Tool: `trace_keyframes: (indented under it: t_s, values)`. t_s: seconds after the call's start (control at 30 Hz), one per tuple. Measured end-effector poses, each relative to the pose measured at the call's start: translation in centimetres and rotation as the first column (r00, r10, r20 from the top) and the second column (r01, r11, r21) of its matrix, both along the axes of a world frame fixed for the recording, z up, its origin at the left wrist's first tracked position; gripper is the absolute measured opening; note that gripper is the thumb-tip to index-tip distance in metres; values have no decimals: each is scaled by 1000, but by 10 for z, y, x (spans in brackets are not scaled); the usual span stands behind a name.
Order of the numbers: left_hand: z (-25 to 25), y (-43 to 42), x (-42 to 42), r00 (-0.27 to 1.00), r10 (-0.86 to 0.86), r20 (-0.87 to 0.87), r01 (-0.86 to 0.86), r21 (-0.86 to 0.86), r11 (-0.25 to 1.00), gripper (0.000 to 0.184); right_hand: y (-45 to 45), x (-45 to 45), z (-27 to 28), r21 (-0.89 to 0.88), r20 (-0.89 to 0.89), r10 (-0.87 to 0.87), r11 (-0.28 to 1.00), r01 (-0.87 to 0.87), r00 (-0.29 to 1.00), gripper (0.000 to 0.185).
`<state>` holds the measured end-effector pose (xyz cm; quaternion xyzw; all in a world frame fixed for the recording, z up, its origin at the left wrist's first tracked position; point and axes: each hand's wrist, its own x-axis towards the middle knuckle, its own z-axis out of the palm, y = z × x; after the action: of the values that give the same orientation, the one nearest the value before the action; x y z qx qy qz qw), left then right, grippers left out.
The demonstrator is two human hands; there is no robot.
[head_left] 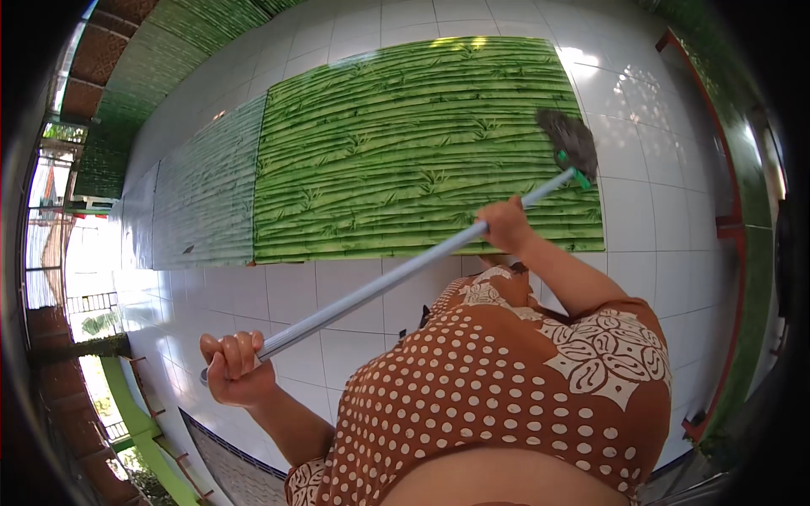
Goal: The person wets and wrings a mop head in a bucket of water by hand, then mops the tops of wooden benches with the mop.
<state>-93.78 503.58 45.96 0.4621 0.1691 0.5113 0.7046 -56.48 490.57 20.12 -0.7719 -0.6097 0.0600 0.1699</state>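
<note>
A long light-blue pole (380, 295) runs diagonally from lower left to upper right. My left hand (236, 368) is wrapped round its lower end. Farther up the pole, my right hand (504, 224) grips it. At the far end a green clamp (580, 177) joins the pole to a dark grey mop head (569, 139). That mop head lies at the right end of a green bamboo-patterned surface (405, 152), over its edge beside the white tiles.
White floor tiles (633, 211) surround the patterned surface. A paler covered surface (202, 185) adjoins it on the left. Red-edged green ledges (732, 228) stand at the right. Bright openings with railings (93, 302) are at the far left.
</note>
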Motion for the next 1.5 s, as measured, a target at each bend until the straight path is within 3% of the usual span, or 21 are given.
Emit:
trace_keyframes:
  t_s: [0.07, 0.23, 0.33, 0.37, 0.4, 0.43, 0.5, 0.57, 0.63, 0.7, 0.8, 0.9, 1.0, 1.03, 1.07, 1.1, 1.13, 1.17, 1.3, 1.37, 1.5]
  values:
    - [1, -18, -58, 999, 7, 39, -5, -56, 998, 13, -24, -58, -9, 6, -103, 143, 990, -143, 984, 11]
    - [40, -101, -212, 940, 342, -7, -342, 17, 939, 15, -20, -204, -14, 130, -282, 534, 844, -520, 797, 13]
    - [98, -172, -301, 888, 442, 127, -460, 190, 868, 18, 18, -306, -14, 293, -403, 789, 591, -752, 463, 16]
    - [115, -200, -332, 903, 416, 107, -428, 298, 853, 22, 30, -346, -7, 295, -297, 871, 474, -829, 392, 14]
    - [130, -227, -356, 860, 510, 29, -449, 520, 726, 22, 40, -379, 20, 276, -274, 904, 401, -873, 329, 12]
    - [140, -250, -358, 796, 605, 11, -512, 546, 664, 19, 50, -409, 48, 257, -252, 931, 329, -909, 265, 10]
    - [148, -283, -342, 643, 765, -24, -604, 598, 527, 22, 84, -464, 61, 303, -268, 933, 319, -898, 241, 7]
    - [127, -259, -291, 203, 979, 7, -835, 524, 169, 21, 130, -517, 43, 320, -332, 883, 436, -841, 332, 9]
    - [96, -221, -256, -264, 964, -1, -863, 446, -236, 22, 177, -546, 32, 221, -317, 834, 529, -819, 452, 7]
    - [70, -225, -291, 462, 886, -41, -751, 513, 416, 24, 211, -553, 20, 122, -301, 786, 594, -795, 540, 5]
    - [86, -203, -311, 533, 846, -32, -767, 402, 499, 24, 210, -524, 32, 252, -317, 748, 659, -709, 583, 6]
    - [127, -184, -365, 634, 772, -44, -683, 438, 585, 26, 164, -475, 61, 176, -332, 760, 632, -754, 560, 4]
    - [142, -145, -382, 958, 286, -22, -263, 332, 906, 29, 88, -411, 65, 182, -325, 724, 679, -711, 608, 9]
    - [133, -125, -372, 943, 332, -16, -315, 268, 910, 34, 67, -384, 58, 192, -307, 705, 703, -684, 639, 10]
    - [112, -99, -362, 983, 168, 75, -180, 202, 963, 33, 49, -355, 48, 160, -346, 649, 752, -639, 678, 12]
    - [85, -79, -337, 967, 222, 124, -235, 105, 966, 30, 34, -324, 34, 152, -337, 604, 792, -591, 722, 13]
    - [56, -59, -303, 946, 315, 75, -321, 91, 943, 23, 18, -296, 18, 126, -247, 488, 873, -472, 837, 16]
    - [27, -41, -275, 970, 220, 102, -222, 13, 975, 15, 7, -265, 22, 132, -281, 437, 899, -417, 854, 14]
    - [-65, -12, -184, 996, 83, 12, -78, -217, 973, 16, -15, -167, -40, -22, 55, 106, 994, -105, 993, 10]
    - [-74, 4, -179, 998, 48, 33, -39, -225, 974, 17, 16, -161, -51, -31, 84, 99, 995, -97, 992, 10]
    - [-35, 52, -203, 946, 316, 77, -306, -118, 945, 17, 133, -186, -34, 112, -24, 254, 962, -250, 967, 9]
